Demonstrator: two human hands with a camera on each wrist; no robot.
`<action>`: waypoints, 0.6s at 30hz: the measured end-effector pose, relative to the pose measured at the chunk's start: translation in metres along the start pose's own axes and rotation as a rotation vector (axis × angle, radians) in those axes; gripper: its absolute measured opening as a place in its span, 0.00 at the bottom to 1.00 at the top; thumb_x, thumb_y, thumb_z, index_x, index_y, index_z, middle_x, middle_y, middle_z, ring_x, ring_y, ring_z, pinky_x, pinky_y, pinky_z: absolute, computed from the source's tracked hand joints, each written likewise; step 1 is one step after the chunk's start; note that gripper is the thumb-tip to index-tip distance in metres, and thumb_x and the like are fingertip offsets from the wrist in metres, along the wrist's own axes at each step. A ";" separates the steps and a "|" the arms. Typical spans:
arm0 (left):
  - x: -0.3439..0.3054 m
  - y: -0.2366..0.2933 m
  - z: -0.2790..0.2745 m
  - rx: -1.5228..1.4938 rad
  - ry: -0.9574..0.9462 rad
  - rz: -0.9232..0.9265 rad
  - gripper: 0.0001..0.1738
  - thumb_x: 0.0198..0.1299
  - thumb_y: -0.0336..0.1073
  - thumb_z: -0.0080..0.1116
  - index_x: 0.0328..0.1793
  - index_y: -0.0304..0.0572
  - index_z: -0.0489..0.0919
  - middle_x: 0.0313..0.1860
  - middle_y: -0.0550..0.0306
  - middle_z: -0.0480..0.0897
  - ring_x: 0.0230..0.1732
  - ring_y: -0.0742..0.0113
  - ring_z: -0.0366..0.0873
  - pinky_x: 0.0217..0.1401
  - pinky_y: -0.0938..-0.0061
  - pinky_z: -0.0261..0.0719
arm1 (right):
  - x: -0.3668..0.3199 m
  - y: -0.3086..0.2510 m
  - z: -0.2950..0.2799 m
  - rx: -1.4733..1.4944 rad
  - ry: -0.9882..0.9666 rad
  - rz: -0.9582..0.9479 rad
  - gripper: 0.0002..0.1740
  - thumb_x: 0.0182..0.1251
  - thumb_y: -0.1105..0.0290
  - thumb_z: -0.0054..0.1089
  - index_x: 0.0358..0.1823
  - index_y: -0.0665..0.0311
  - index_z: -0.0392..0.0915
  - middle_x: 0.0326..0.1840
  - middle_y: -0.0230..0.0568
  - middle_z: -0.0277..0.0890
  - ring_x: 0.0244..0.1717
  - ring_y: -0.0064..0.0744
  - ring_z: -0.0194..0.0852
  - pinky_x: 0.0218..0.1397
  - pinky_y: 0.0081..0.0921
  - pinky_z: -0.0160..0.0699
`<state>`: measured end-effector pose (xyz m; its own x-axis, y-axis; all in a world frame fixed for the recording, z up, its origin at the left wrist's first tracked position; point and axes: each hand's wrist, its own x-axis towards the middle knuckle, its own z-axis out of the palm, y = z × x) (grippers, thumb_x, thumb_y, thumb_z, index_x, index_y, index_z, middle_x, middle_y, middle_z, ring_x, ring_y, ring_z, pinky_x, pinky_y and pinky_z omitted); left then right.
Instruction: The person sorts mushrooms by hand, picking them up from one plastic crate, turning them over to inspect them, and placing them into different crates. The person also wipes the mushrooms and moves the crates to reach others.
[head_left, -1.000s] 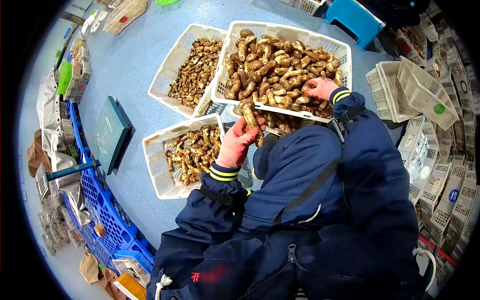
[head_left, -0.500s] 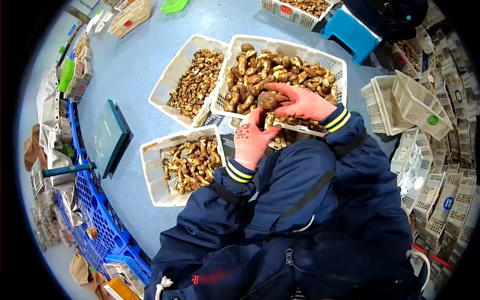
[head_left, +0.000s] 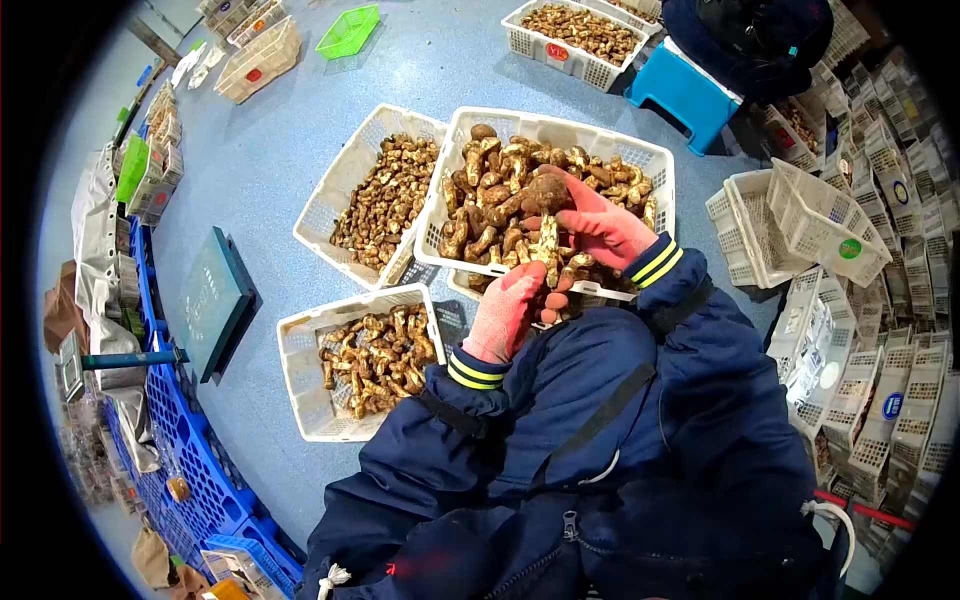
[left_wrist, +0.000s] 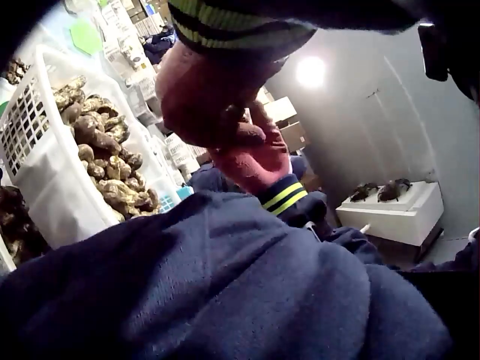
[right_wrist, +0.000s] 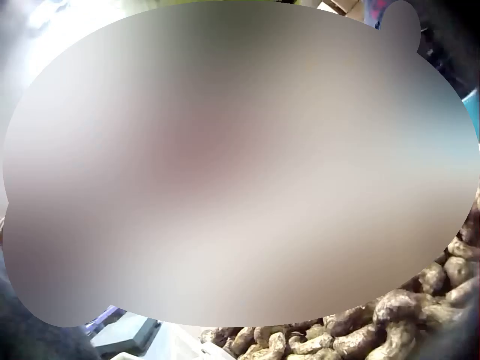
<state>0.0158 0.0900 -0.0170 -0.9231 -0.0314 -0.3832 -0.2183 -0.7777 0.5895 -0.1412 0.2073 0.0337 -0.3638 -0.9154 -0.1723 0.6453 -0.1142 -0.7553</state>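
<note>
A broad smooth blur swallows the middle of the right wrist view, leaving only mushrooms (right_wrist: 360, 341) cut off along its lower edge. In the left wrist view, the left hand (left_wrist: 206, 97) is dark and hides most of what it holds, perhaps a stem. From the head, the large crate (head_left: 560, 122) covers much of the lower crate (head_left: 463, 287), and markings on the teal platform (head_left: 213, 300) are too small to read.

This looks like a produce sorting room or storeroom: white perforated plastic crates of brown-and-cream mushrooms (head_left: 336, 376) sit on a speckled blue floor (head_left: 262, 180), beside a flat dark-teal platform scale (head_left: 218, 305), with many similar white plastic crates (head_left: 900, 390) stacked along one side.
</note>
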 end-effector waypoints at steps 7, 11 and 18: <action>0.006 0.000 0.009 0.025 -0.010 -0.021 0.10 0.61 0.39 0.53 0.43 0.43 0.70 0.40 0.58 0.77 0.38 0.67 0.78 0.36 0.78 0.76 | 0.002 0.004 0.012 -0.088 0.065 -0.119 0.34 0.60 0.80 0.54 0.68 0.60 0.54 0.52 0.40 0.72 0.55 0.32 0.70 0.60 0.25 0.66; 0.006 -0.002 0.007 0.024 -0.054 -0.008 0.15 0.63 0.39 0.51 0.52 0.40 0.69 0.43 0.56 0.77 0.43 0.64 0.78 0.43 0.74 0.76 | 0.003 0.008 0.010 -0.019 0.098 -0.160 0.35 0.52 0.87 0.50 0.65 0.67 0.58 0.56 0.43 0.69 0.52 0.35 0.73 0.57 0.26 0.72; 0.012 -0.003 0.004 -0.015 -0.128 0.041 0.17 0.62 0.39 0.52 0.53 0.39 0.69 0.41 0.58 0.76 0.45 0.63 0.77 0.45 0.72 0.75 | 0.002 0.006 0.009 -0.089 0.040 -0.121 0.37 0.54 0.84 0.51 0.68 0.62 0.54 0.52 0.48 0.73 0.54 0.35 0.72 0.57 0.25 0.69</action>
<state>0.0041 0.0950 -0.0206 -0.9642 0.0161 -0.2645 -0.1755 -0.7869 0.5917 -0.1320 0.2009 0.0345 -0.4625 -0.8810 -0.1003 0.5341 -0.1865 -0.8246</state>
